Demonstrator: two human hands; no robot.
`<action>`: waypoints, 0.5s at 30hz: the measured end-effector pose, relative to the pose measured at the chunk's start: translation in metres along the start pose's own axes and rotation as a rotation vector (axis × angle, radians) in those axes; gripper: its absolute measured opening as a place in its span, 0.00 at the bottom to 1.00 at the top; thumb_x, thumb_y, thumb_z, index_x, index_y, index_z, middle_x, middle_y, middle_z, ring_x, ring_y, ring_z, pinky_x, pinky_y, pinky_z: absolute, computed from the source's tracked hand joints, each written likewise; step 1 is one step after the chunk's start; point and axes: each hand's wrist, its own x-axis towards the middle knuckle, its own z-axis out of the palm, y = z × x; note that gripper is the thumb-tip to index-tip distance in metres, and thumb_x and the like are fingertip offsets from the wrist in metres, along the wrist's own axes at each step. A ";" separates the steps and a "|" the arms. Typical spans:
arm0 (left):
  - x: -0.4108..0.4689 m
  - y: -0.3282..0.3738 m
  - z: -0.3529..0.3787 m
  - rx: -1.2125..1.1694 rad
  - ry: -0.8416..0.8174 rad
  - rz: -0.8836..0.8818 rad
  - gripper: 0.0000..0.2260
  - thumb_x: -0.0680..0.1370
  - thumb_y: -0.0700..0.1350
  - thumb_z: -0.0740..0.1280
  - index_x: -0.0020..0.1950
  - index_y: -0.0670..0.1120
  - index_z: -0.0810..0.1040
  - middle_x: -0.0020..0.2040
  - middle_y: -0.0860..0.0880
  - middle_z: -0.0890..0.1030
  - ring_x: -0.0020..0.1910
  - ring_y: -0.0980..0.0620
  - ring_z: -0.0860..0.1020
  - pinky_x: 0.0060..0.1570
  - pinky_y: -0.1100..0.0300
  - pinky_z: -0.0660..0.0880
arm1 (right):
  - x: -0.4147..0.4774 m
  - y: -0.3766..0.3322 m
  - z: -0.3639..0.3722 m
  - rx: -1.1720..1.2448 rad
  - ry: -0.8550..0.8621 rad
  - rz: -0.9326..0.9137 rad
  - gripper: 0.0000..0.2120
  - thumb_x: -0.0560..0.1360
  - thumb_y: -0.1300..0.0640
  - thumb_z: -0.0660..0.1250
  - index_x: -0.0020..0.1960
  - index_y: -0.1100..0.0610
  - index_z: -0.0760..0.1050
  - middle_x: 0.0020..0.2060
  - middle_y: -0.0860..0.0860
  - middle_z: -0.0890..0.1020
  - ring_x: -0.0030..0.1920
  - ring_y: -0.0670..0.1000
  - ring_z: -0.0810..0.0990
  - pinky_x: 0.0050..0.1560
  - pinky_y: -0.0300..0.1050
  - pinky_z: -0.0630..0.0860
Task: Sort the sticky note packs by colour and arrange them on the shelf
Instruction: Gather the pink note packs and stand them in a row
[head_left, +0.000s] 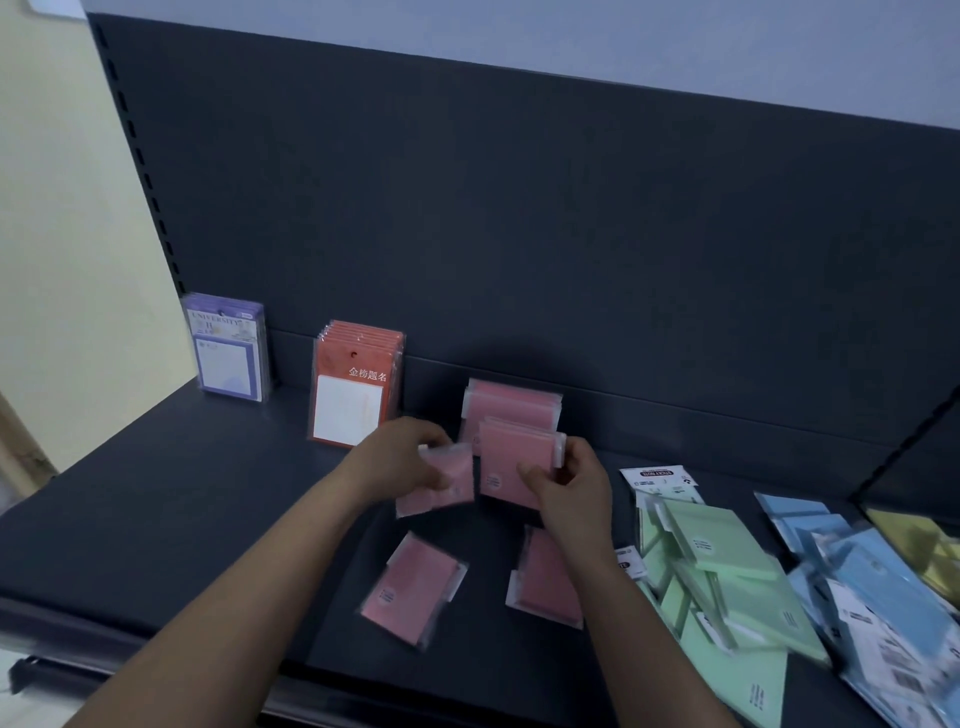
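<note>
My left hand (402, 457) grips a pink sticky note pack (447, 480) above the dark shelf (182, 509). My right hand (569, 480) holds another pink pack (511, 462) upright, just in front of a row of pink packs (511, 405) standing against the back panel. Two more pink packs lie flat near the front, one on the left (413, 590) and one (548, 579) partly under my right forearm. Further left stand a row of orange-red packs (356, 384) and a row of purple packs (228, 348).
A loose heap of green packs (727, 577) lies right of my hands, and blue packs (857, 582) are piled beyond it. Something yellow (919, 540) shows at the far right edge. A cream wall borders the shelf on the left.
</note>
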 end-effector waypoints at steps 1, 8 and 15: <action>0.002 -0.001 0.004 0.036 -0.037 0.016 0.17 0.70 0.42 0.74 0.58 0.49 0.79 0.54 0.52 0.79 0.53 0.52 0.76 0.51 0.60 0.72 | 0.003 0.000 0.000 0.014 -0.007 0.002 0.13 0.71 0.65 0.72 0.44 0.49 0.74 0.43 0.47 0.83 0.46 0.47 0.82 0.49 0.43 0.77; 0.019 0.007 0.025 0.026 -0.020 0.010 0.24 0.73 0.54 0.72 0.65 0.47 0.73 0.48 0.51 0.77 0.46 0.53 0.75 0.45 0.59 0.71 | 0.022 0.007 0.007 0.056 -0.098 0.049 0.13 0.72 0.67 0.71 0.47 0.50 0.77 0.47 0.50 0.84 0.50 0.51 0.82 0.54 0.46 0.79; 0.036 0.009 0.038 0.026 0.151 0.002 0.08 0.74 0.48 0.70 0.51 0.47 0.79 0.48 0.49 0.82 0.48 0.48 0.79 0.49 0.52 0.76 | 0.037 0.019 0.011 -0.198 -0.049 0.002 0.08 0.72 0.57 0.73 0.50 0.51 0.79 0.47 0.50 0.82 0.48 0.50 0.80 0.54 0.50 0.78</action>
